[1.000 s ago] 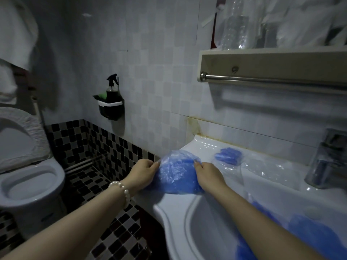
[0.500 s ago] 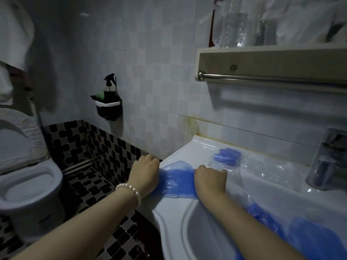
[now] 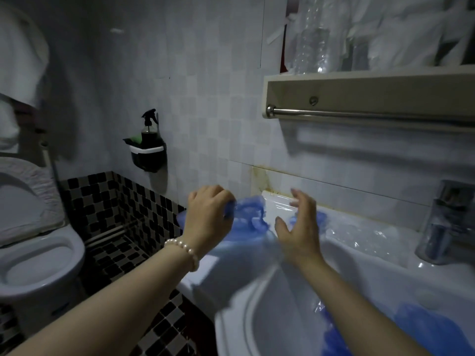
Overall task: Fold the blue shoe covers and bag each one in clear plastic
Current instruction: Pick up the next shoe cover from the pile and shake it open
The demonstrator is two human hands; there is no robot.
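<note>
A crumpled blue shoe cover [image 3: 248, 217] hangs over the left corner of the white washbasin [image 3: 259, 299]. My left hand [image 3: 208, 217], with a pearl bracelet on its wrist, grips the cover's left end with curled fingers. My right hand [image 3: 298, 227] hovers just right of the cover, fingers spread and holding nothing. Behind that hand lies a bagged blue cover [image 3: 320, 218] among clear plastic bags [image 3: 359, 240] on the basin's back ledge. More loose blue covers [image 3: 431, 330] lie in the bowl at lower right.
A chrome tap [image 3: 447, 222] stands at the right of the basin. Above it hangs a shelf with a towel rail [image 3: 372, 115] holding clear bottles and bags. A spray bottle sits in a black wall holder [image 3: 147, 152]. A toilet [image 3: 33, 253] stands at left.
My right hand has let go of the blue cover and opened. My left hand has lifted its end off the basin edge. The cover is now blurred and bunched up.
</note>
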